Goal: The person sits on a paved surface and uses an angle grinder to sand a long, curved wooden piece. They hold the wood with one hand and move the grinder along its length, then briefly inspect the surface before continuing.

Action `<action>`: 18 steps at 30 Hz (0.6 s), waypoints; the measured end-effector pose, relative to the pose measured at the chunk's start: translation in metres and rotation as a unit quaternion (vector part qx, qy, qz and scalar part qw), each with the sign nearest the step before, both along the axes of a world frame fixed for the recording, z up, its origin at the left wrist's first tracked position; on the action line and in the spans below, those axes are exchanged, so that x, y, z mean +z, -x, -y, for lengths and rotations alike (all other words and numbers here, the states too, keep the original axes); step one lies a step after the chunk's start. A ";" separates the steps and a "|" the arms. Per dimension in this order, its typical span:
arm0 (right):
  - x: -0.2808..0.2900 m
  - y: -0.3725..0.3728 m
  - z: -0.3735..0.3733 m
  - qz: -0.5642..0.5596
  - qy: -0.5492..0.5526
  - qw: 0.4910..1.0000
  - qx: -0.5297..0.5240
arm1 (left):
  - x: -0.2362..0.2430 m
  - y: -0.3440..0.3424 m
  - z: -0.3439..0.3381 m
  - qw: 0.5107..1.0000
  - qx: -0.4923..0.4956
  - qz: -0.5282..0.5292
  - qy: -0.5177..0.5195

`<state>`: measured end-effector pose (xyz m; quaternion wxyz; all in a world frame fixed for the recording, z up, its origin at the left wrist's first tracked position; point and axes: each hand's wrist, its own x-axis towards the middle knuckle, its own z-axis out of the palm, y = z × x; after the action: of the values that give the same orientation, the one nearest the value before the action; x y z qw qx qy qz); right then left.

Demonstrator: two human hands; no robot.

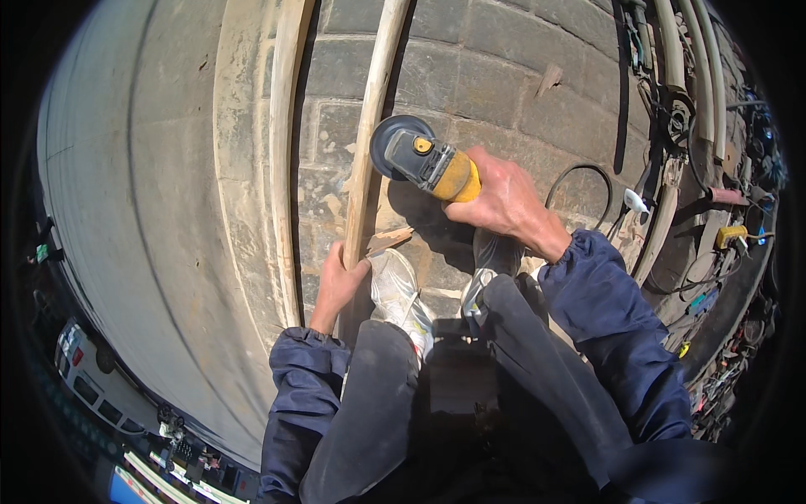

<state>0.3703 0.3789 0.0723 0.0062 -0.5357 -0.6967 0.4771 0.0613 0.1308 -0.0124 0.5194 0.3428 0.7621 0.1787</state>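
Yellow grinder (440,171) in right fingers (484,170), wooden pole (358,195) in left fingers (336,255), any lettering unreadable

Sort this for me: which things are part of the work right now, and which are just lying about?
In use:
Yellow-and-black handheld grinder with a round black disc, in the grip of the right hand
Long pale wooden pole, in the grip of the left hand

Seemingly lying about:
Second pale wooden pole, to the left
Small brown wood chip
Yellow boxy object, far right
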 end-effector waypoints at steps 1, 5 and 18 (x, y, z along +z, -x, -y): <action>-0.003 -0.003 0.005 -0.004 -0.002 1.000 -0.015 | 0.001 0.002 0.001 0.999 0.005 0.031 0.026; 0.003 -0.014 0.000 0.015 0.016 0.998 -0.066 | 0.001 0.002 0.028 0.984 -0.103 -0.128 -0.074; 0.001 -0.043 0.014 0.037 -0.010 0.994 -0.106 | 0.001 0.005 0.185 0.985 -0.002 -0.149 0.084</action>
<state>0.4131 0.3653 0.0730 0.0365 -0.6236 -0.6406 0.4466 0.0559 -0.0538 -0.0115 0.4277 0.3218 0.8426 0.0598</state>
